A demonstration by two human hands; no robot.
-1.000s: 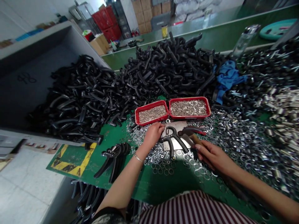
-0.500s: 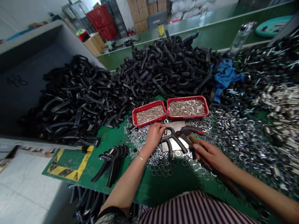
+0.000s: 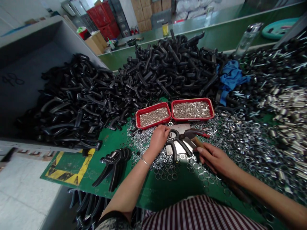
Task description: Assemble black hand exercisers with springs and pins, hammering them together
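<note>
My left hand (image 3: 158,138) rests with curled fingers on the top of a black hand-grip part (image 3: 176,145) that lies on a small metal plate (image 3: 180,129). My right hand (image 3: 214,158) is closed round the wooden handle of a hammer (image 3: 194,137), whose head hovers just right of the part. Loose silver rings (image 3: 168,167) cover the green table (image 3: 168,188) around both hands. Two red trays, one (image 3: 153,115) with small silver pieces and one (image 3: 192,109) with silver pins, stand just beyond the plate.
Large heaps of black plastic handles (image 3: 79,99) fill the back and left. A stack of assembled black grips (image 3: 115,164) lies at the front left. Metal tubes and rings (image 3: 283,118) pile up on the right, by a blue cloth (image 3: 231,78). A grey bin wall (image 3: 28,70) stands left.
The view has drifted slightly; both hands stay at the part on the plate, with the hammer head still close beside it.
</note>
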